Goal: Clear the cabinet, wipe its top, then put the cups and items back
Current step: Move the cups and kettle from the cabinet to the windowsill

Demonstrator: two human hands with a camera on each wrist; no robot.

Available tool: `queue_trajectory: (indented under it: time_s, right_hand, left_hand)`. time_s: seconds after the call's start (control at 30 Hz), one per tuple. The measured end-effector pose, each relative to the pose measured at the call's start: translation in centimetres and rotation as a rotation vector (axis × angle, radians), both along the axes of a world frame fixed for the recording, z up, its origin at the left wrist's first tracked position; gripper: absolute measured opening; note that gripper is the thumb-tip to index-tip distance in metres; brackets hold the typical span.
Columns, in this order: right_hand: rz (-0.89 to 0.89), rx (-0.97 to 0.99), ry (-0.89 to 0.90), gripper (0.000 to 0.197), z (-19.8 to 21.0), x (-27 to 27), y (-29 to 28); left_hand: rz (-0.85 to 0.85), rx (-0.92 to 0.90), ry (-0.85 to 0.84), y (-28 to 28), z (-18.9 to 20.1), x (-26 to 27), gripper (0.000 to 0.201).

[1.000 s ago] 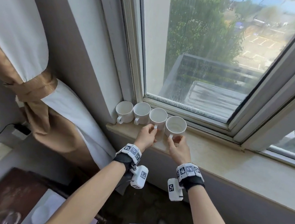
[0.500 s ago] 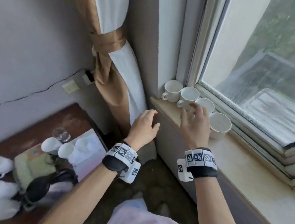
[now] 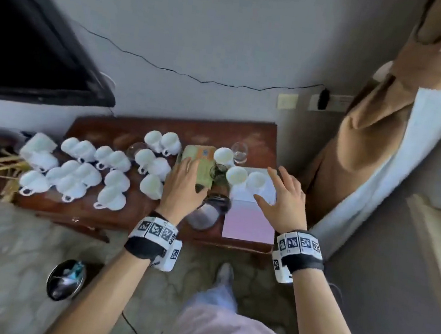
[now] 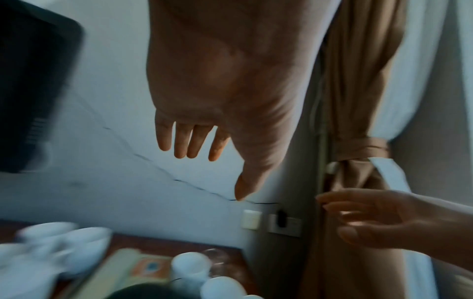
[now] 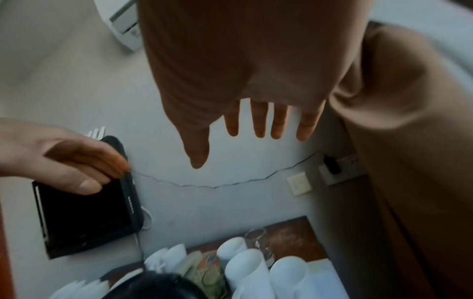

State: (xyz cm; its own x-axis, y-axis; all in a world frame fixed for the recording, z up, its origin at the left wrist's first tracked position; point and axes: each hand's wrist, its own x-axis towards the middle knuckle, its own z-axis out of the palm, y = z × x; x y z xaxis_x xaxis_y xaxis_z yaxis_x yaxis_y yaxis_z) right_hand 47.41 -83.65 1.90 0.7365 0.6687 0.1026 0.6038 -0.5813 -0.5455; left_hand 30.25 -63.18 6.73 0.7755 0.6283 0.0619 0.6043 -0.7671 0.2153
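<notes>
Head view: the left hand (image 3: pixel 184 187) covers the near part of the green packet (image 3: pixel 200 164); its print is too blurred to read. A dark, lidded vessel (image 3: pixel 209 206) near the counter (image 3: pixel 99 208) edge lies partly behind that wrist; type cannot be told. The black screen (image 3: pixel 35 49) is cut off by the left edge.

Left wrist view: the white cups (image 4: pixel 64 242) at lower left are smeared by motion blur and cannot be counted. The right hand (image 4: pixel 384 222) is cut off at the right edge.
</notes>
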Motion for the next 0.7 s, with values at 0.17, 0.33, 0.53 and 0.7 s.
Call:
queue_trajectory:
  time_s: [0.17,0.33,0.53,0.7]
  right_hand:
    - [0.009,-0.181,0.087,0.088,-4.3,-0.2,5.8]
    - [-0.094,-0.321,0.184,0.098,-8.4,0.7,9.2]
    - [-0.255,-0.368,0.354,0.101,-12.5,0.9,10.7]
    - [-0.251,-0.433,0.456,0.101,-14.9,0.7,10.4]
  left_hand:
    - [0.184,-0.058,0.107,6.6,-3.5,-6.8,0.067]
    - [0.295,-0.155,0.182,12.3,-8.6,-9.8,0.062]
    - [0.173,-0.199,0.407,16.9,-14.4,-9.9,0.059]
    - [0.122,-0.325,0.509,18.9,-17.7,-9.3,0.053]
